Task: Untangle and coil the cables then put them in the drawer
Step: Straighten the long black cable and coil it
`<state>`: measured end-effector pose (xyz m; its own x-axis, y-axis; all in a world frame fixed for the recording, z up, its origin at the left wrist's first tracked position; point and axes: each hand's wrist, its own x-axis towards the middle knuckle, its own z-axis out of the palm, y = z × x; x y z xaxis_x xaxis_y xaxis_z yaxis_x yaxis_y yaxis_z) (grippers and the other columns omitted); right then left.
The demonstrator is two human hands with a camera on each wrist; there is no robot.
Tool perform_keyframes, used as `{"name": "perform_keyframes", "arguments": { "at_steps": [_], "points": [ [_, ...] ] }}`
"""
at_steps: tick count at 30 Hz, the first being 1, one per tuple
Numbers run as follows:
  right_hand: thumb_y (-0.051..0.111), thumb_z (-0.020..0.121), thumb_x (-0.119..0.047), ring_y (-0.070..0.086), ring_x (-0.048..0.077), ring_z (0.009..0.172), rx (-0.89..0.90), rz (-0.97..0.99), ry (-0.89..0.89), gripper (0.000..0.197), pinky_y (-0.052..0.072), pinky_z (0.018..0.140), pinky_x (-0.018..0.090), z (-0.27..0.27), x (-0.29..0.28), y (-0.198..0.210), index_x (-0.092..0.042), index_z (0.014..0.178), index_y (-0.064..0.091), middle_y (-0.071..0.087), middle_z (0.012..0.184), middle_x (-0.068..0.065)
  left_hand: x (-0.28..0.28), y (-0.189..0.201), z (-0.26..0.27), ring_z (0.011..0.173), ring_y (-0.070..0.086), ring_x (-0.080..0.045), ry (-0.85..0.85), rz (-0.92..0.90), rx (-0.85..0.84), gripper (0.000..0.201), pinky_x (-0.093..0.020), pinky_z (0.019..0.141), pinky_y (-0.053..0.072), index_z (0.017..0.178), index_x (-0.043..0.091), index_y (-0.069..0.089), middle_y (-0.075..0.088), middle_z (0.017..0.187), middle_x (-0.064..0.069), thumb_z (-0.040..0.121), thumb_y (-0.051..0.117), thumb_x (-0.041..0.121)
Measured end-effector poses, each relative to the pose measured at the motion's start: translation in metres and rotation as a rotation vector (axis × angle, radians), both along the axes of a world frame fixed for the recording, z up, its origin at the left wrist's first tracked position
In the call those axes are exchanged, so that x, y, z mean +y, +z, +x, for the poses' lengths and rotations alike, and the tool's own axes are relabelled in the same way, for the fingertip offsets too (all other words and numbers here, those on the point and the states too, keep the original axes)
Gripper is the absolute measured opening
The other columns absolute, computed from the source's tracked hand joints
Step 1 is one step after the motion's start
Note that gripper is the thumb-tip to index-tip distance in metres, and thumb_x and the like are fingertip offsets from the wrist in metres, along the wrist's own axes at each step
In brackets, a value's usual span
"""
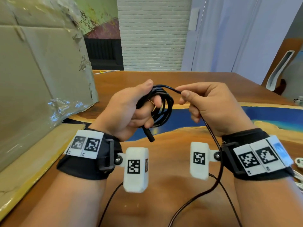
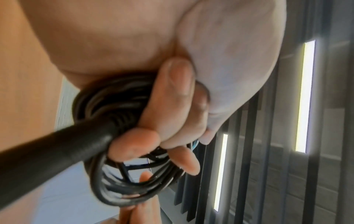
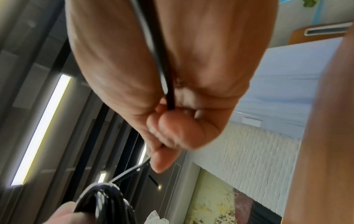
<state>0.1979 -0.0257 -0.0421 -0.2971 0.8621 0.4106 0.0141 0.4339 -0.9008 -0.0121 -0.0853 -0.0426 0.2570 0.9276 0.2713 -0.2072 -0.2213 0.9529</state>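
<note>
Head view only: wooden table (image 1: 188, 82) with blue inlay band, cardboard box (image 1: 41, 66) at left, white cable (image 1: 297, 175) at right table edge, both wrists strapped with marker-printed bands. Left wrist view only: close underside of left hand (image 2: 172, 106), fingers (image 2: 178, 84) curled round stacked loops, thick plug end (image 2: 47, 153) jutting toward lens; ceiling light strips behind. Right wrist view only: strand running down across palm of right hand (image 3: 172, 75) and out between thumb and forefinger toward coil (image 3: 103, 203) below; white brick wall behind.

Black cable (image 1: 157, 105): thin, glossy, wound into several round loops, held in air above table between both hands. Plug end (image 1: 148, 135) hanging below left hand (image 1: 129, 110). Free length leading from coil top to right hand (image 1: 211, 104), then dropping past right wrist toward viewer.

Left hand: clenched about coil, thumb on top. Right hand: pinching free strand between thumb and forefinger, remaining fingers curled.
</note>
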Motion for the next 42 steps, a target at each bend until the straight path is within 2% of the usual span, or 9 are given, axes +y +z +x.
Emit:
{"name": "perform_keyframes", "arguments": {
  "at_steps": [10,15,18,24,27,31,36,39,42],
  "points": [
    [0.061,0.102,-0.026,0.041,0.003,0.043,-0.245,0.133,-0.157,0.021,0.033,0.044,0.014,-0.018,0.004,-0.01,-0.018,0.092,0.078,0.051,0.048,-0.014,0.002,0.007,0.009,0.038,0.012,-0.01,-0.043,-0.061,-0.424,0.055,-0.023,0.05,0.038,0.1,0.0,0.069,0.014,0.047,0.007,0.106,0.033,0.042],
    [0.055,0.104,-0.009,0.055,0.017,0.047,-0.256,-0.078,0.15,0.032,0.046,0.04,0.027,-0.026,-0.005,-0.014,-0.023,0.131,0.065,0.063,0.068,0.002,0.004,0.009,0.0,0.049,0.034,-0.009,-0.027,-0.017,-0.604,0.049,-0.026,0.071,0.046,0.121,-0.002,0.059,0.032,0.06,0.007,0.107,0.029,0.034],
    [0.06,0.102,-0.013,0.056,0.02,0.047,-0.405,-0.094,0.189,0.025,0.049,0.046,0.03,-0.027,-0.012,-0.014,-0.023,0.123,0.07,0.069,0.071,0.002,0.009,0.011,-0.002,0.058,0.043,-0.011,0.181,0.074,-0.635,0.042,-0.027,0.08,0.049,0.127,-0.001,0.049,0.041,0.068,0.005,0.111,0.028,0.032],
    [0.069,0.097,-0.017,0.046,0.018,0.041,-0.454,-0.027,0.286,0.013,0.044,0.042,0.029,-0.033,-0.028,-0.002,-0.02,0.108,0.075,0.063,0.059,0.0,0.023,-0.009,-0.002,0.07,0.066,-0.018,0.669,0.226,0.054,0.012,-0.033,0.068,0.054,0.11,0.013,0.055,0.067,0.076,0.0,0.109,0.045,0.019],
    [0.066,0.096,-0.003,0.045,0.017,0.04,-0.2,-0.053,0.248,0.013,0.044,0.039,0.026,-0.035,-0.027,0.001,-0.009,0.104,0.075,0.059,0.056,0.005,0.026,-0.02,-0.004,0.075,0.065,-0.022,0.636,0.204,0.45,0.023,-0.05,0.082,0.057,0.114,0.02,0.058,0.068,0.078,0.001,0.098,0.051,0.036],
    [0.058,0.095,0.005,0.056,0.015,0.046,0.145,-0.285,0.331,0.017,0.054,0.046,0.029,-0.024,-0.023,0.007,-0.001,0.097,0.073,0.063,0.064,0.01,0.019,-0.018,0.004,0.059,0.06,-0.025,0.453,0.184,0.641,0.026,-0.05,0.067,0.055,0.088,0.012,0.058,0.064,0.063,-0.004,0.105,0.048,0.03],
    [0.049,0.1,0.007,0.052,0.01,0.039,0.204,-0.319,0.388,0.028,0.05,0.039,0.024,-0.02,-0.027,0.01,-0.004,0.117,0.068,0.073,0.079,0.014,0.007,-0.01,0.007,0.058,0.055,-0.028,0.281,0.073,0.606,0.056,-0.06,0.078,0.055,0.091,0.001,0.059,0.058,0.056,-0.008,0.097,0.041,0.054],
    [0.047,0.101,0.003,0.036,0.005,0.033,0.26,-0.353,0.373,0.032,0.032,0.031,0.018,-0.015,-0.024,0.014,-0.008,0.125,0.065,0.072,0.081,0.013,0.001,-0.006,0.005,0.06,0.055,-0.029,0.168,0.022,0.546,0.068,-0.047,0.075,0.055,0.114,0.002,0.064,0.058,0.057,-0.008,0.093,0.043,0.063],
    [0.047,0.101,0.0,0.032,0.004,0.034,0.288,-0.378,0.351,0.034,0.026,0.03,0.014,-0.007,-0.021,0.017,-0.01,0.128,0.064,0.071,0.081,0.011,0.002,-0.004,0.002,0.057,0.05,-0.019,0.149,0.065,0.498,0.053,-0.027,0.055,0.046,0.117,-0.003,0.063,0.056,0.063,-0.004,0.089,0.065,0.042]
  ]
}}
